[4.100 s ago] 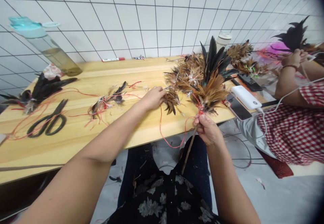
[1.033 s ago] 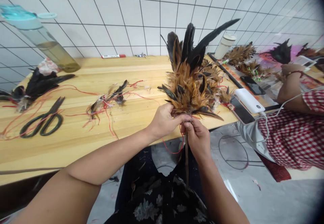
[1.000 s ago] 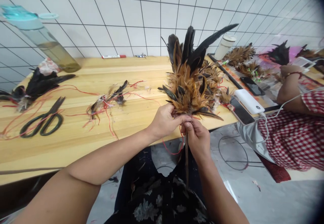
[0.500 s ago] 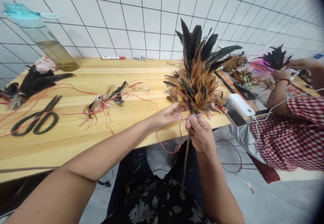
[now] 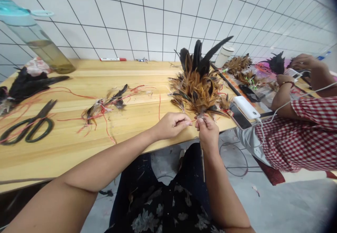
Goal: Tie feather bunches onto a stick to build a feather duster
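Observation:
In my right hand [image 5: 208, 131] is a feather duster [image 5: 202, 94], gripped where its brown and black feathers meet the thin stick. The feathered head rests over the table's edge, and the lower stick hangs down beside my right forearm. My left hand [image 5: 173, 124] is just left of it, thumb and forefinger pinched on a red string [image 5: 193, 121]. A short length of that string runs across to the feather base; its wrap there is hidden by my right fingers.
On the wooden table [image 5: 137, 117] lie black scissors [image 5: 34, 124], loose feathers tangled with red string [image 5: 101, 108], and black feathers [image 5: 25, 85]. A bottle [image 5: 44, 45] stands at left. To the right are a white power bank [image 5: 246, 107], a phone [image 5: 240, 116] and a co-worker's checkered sleeve [image 5: 313, 111].
My left hand has drawn back from the feathers and closed into a pinch, with the string taut. The duster's head has tipped lower and its stick has swung right.

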A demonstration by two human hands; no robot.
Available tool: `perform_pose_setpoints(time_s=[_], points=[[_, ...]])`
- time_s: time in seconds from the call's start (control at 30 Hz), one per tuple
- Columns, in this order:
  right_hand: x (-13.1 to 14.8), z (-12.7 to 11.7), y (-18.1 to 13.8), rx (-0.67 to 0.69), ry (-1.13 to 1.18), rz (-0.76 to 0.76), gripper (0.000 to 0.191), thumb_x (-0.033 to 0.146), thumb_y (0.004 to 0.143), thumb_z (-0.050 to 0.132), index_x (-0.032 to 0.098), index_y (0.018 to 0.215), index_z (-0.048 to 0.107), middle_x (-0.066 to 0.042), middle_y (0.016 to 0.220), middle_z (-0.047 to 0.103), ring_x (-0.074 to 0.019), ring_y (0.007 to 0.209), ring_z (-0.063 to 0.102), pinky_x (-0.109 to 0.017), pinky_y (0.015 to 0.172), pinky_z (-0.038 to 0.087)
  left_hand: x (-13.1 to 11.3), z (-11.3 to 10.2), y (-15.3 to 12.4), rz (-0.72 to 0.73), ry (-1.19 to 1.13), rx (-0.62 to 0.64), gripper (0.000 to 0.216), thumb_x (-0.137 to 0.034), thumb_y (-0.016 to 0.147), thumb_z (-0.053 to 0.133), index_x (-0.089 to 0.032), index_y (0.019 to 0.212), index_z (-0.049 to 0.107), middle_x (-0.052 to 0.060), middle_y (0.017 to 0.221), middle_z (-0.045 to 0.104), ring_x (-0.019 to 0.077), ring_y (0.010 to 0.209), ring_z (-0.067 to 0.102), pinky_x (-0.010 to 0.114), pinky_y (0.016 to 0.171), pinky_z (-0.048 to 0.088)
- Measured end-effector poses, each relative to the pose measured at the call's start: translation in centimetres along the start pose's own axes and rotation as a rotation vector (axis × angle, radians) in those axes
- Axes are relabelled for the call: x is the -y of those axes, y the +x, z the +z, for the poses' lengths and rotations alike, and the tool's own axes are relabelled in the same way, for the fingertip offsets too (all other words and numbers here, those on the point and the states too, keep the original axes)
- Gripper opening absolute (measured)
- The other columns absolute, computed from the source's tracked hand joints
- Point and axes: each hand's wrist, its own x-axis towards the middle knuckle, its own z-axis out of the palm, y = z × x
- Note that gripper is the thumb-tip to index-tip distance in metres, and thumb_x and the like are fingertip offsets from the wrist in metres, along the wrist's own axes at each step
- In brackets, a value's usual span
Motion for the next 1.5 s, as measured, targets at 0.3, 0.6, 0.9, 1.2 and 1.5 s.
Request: perform_pose_setpoints(time_s=[0.3, 0.6, 0.9, 1.2, 1.5], points=[[-0.9, -0.4, 0.0, -0.070, -0.145, -0.073, 0.023, 0.033, 0.084, 0.052, 0.019, 0.066, 0.056, 0.002, 0.061, 0.054, -0.0135, 0.060, 0.048, -0.028, 0.062, 0.036, 1.3, 0.2, 0.5, 0.038, 0.168, -0.065, 0.030, -0.033, 0.090, 0.048, -0.013, 0.098, 0.068, 0.013, 0.105, 0.070, 0.0220, 0.101, 0.063, 0.036, 0.093, 0.048], [0.5, 0.3, -0.8, -0.017, -0.105, -0.149, 0.021, 0.030, 0.083, 0.050, 0.020, 0.068, 0.059, 0.000, 0.061, 0.057, -0.0149, 0.060, 0.051, -0.028, 0.061, 0.041, 1.1, 2.2, 1.2, -0.077, -0.466, 0.095, 0.036, -0.041, 0.089, 0.053, -0.012, 0.109, 0.061, 0.011, 0.100, 0.068, 0.0186, 0.092, 0.065, 0.031, 0.080, 0.053], [0.2, 1.0, -1.4, -0.162, -0.632, -0.379, 0.026, 0.018, 0.086, 0.042, 0.019, 0.088, 0.068, -0.009, 0.076, 0.065, -0.0227, 0.077, 0.056, -0.034, 0.070, 0.039, 0.3, 3.1, 0.9, -0.263, -0.435, -0.230, 0.026, -0.034, 0.072, 0.071, -0.014, 0.086, 0.065, 0.005, 0.086, 0.069, 0.0183, 0.088, 0.062, 0.032, 0.087, 0.048], [-0.1, 2.3, -1.7, -0.203, -0.984, -0.555, 0.033, 0.022, 0.097, 0.036, 0.019, 0.082, 0.066, -0.007, 0.068, 0.060, -0.0211, 0.071, 0.046, -0.034, 0.065, 0.027, -1.4, 4.2, 1.0, -0.399, -0.804, -0.395, 0.035, -0.041, 0.068, 0.078, -0.016, 0.071, 0.054, -0.003, 0.059, 0.051, 0.0120, 0.072, 0.055, 0.023, 0.066, 0.046], [-0.5, 3.9, -2.0, -0.167, -0.992, -0.568, 0.031, 0.019, 0.096, 0.036, 0.018, 0.089, 0.066, -0.005, 0.065, 0.058, -0.0194, 0.068, 0.044, -0.036, 0.065, 0.019, -0.2, 4.2, 0.8, -0.474, -0.683, -0.447, 0.031, -0.044, 0.078, 0.067, -0.017, 0.069, 0.053, 0.000, 0.056, 0.053, 0.0175, 0.077, 0.059, 0.027, 0.065, 0.048]])
